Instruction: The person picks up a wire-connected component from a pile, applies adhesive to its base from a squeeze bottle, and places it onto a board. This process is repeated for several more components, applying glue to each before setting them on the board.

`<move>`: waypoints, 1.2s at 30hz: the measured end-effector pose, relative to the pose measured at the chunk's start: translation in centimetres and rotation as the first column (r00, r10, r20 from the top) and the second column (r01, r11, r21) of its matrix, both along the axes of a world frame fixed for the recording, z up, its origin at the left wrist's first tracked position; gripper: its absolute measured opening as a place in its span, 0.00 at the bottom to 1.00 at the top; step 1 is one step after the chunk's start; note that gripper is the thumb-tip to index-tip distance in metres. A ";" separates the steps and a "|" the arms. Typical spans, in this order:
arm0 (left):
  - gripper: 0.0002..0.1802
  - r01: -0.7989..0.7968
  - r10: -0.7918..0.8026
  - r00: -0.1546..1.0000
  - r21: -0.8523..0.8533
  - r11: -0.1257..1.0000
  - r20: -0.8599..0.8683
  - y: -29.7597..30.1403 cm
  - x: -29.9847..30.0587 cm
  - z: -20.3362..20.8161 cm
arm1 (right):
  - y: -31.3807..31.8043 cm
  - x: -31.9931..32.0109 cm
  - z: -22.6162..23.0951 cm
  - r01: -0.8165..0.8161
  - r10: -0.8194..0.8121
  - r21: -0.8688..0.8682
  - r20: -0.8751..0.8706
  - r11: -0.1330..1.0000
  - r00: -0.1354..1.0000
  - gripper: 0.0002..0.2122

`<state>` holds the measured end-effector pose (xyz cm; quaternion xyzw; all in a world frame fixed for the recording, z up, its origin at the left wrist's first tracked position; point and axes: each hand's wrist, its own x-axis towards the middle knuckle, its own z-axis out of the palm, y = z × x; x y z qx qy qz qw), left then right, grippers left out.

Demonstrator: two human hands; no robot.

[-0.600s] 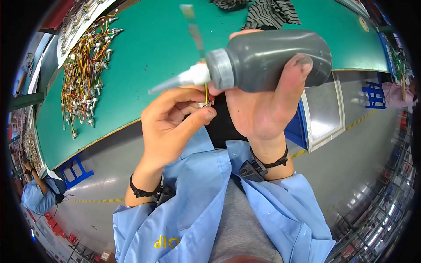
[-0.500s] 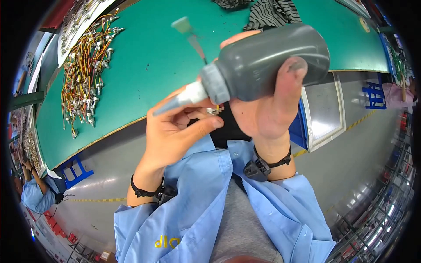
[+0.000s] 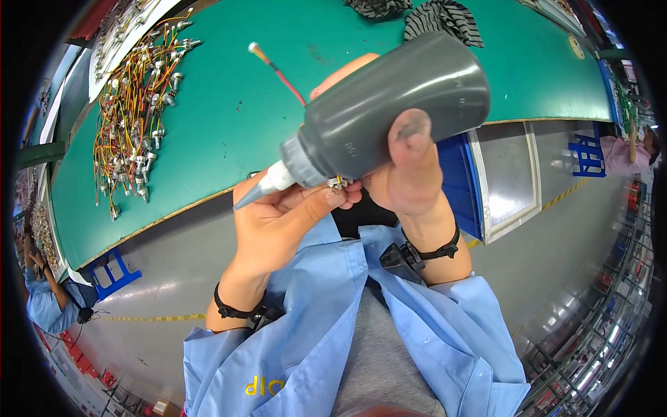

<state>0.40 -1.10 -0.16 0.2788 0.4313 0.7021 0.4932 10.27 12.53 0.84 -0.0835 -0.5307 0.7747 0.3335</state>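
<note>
Hands (image 3: 406, 182) with glossy dark-grey nozzle bottle (image 3: 392, 108)

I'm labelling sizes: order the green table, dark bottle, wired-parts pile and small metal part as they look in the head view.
Green table
Dark bottle, wired-parts pile: too alike to rank, bottle nearer camera
Small metal part

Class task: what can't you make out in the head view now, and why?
Head view:
Right hand: far fingers, mostly behind the dark bottle.
Small metal part: partly hidden by the left hand and bottle.
Wire lead: lower end, behind the bottle.
Dark cloth: cut off by the top edge.
</note>
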 end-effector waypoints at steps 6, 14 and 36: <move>0.15 -0.029 0.019 0.990 0.070 0.997 0.137 -0.3 0.3 -0.6 | -0.2 -0.6 0.4 -0.142 0.155 -0.113 0.118 0.983 0.981 0.35; 0.12 -0.073 0.056 0.994 0.195 0.978 0.090 -0.1 -0.4 -0.4 | 0.3 -0.8 0.4 -0.108 0.023 -0.268 -0.301 0.957 0.953 0.28; 0.16 -0.245 0.512 0.698 0.504 0.828 -0.500 0.5 0.0 3.3 | -0.9 2.2 1.4 0.382 -0.251 0.205 -0.472 0.901 0.845 0.38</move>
